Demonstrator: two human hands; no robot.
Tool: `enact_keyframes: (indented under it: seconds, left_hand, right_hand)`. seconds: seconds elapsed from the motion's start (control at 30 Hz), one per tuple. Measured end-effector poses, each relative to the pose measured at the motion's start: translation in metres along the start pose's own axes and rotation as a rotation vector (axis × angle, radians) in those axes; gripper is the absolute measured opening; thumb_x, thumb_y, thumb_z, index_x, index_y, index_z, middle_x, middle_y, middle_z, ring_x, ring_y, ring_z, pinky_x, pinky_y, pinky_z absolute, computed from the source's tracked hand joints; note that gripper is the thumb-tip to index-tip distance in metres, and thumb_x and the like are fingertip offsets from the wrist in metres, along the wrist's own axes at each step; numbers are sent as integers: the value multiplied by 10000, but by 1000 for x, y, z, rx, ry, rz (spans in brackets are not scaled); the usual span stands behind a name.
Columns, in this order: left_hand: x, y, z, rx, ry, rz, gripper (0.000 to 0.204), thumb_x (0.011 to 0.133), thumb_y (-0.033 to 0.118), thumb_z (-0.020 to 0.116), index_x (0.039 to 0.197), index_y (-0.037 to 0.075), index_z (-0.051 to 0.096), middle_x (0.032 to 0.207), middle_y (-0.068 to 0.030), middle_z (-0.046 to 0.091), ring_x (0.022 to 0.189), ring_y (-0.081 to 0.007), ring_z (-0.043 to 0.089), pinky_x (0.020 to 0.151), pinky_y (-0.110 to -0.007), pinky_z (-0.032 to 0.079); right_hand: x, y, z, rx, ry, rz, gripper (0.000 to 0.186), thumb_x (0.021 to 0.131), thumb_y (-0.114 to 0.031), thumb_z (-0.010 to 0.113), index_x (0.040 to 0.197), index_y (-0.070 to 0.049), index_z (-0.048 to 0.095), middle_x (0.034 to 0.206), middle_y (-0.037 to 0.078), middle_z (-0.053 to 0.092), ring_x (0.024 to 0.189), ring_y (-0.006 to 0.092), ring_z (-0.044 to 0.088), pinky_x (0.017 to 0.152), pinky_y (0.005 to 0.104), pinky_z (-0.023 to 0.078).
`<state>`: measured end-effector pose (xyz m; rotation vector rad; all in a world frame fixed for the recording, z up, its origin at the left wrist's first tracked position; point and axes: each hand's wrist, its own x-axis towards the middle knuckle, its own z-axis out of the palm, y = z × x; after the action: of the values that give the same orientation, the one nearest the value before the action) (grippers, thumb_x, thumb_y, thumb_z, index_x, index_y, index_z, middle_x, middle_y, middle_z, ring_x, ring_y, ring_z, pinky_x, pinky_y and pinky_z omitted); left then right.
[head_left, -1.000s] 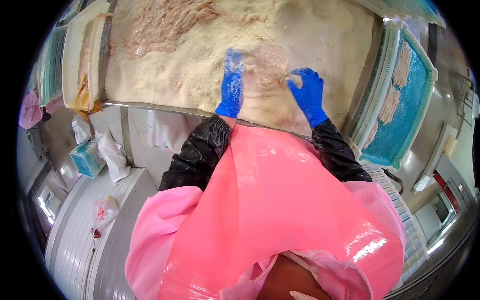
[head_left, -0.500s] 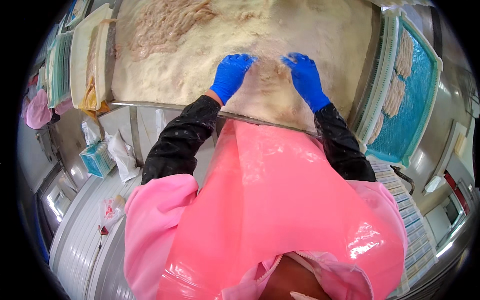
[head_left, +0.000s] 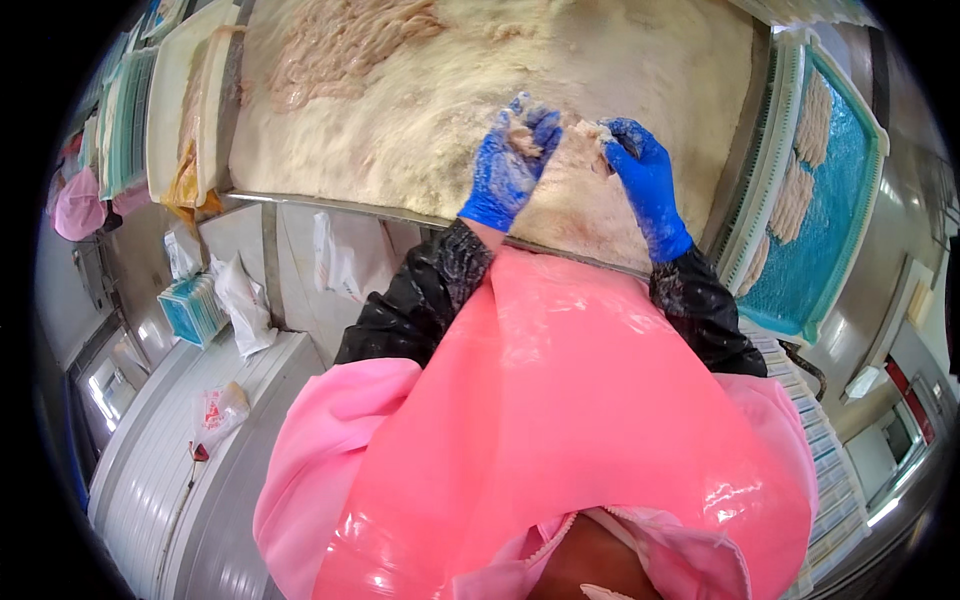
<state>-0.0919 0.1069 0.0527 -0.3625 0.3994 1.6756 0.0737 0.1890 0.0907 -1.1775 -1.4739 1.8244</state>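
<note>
A wide metal tray point(head_left: 402, 210) holds a bed of cream, crumb-like powder, with a heap of pale pink meat strips point(head_left: 330, 50) at its upper left. My left hand point(head_left: 510, 165), in a powder-coated blue glove, curls its fingers around a powdery piece of pinkish meat point(head_left: 525, 142) just above the bed. Beside it, my right hand point(head_left: 645, 190), also gloved in blue, is closed at the fingertips on a coated piece of meat point(head_left: 596, 133). Whether both hands grip one piece or two I cannot tell.
A blue tray point(head_left: 830, 250) with several laid strip bundles stands at the right. At the left are a white tray point(head_left: 162, 130), stacked teal trays point(head_left: 125, 120) and pink cloth point(head_left: 78, 205). White bags point(head_left: 245, 305) and small trays point(head_left: 190, 308) lie lower left, near a metal ridged surface point(head_left: 150, 450).
Both hands have shifted right since half a second ago. My left hand has turned upright with powdery meat in its fingers, and my right hand's fingertips now close on coated meat.
</note>
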Motion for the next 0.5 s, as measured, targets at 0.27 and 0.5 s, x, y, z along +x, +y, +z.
enact_keyframes:
  seconds: [0.27, 0.5]
  left_hand:
    - [-8, -31, 25, -30, -132, 66, 531, 944, 194, 415, 1417, 179, 175, 1378, -186, 334, 1219, -284, 388, 908, -363, 447]
    - [-12, -42, 28, 60, -130, 76, 583, 937, 157, 418, 1430, 205, 110, 1396, -172, 319, 1210, -275, 416, 825, -321, 496]
  right_hand:
    - [-28, -9, 36, -465, 47, -324, 347, 798, -194, 677, 1101, -62, 572, 809, 97, 639, 620, 133, 596, 562, 258, 478]
    - [-27, 0, 40, -335, 79, -259, 311, 799, -187, 671, 1074, -57, 605, 802, 93, 662, 630, 107, 596, 586, 253, 474]
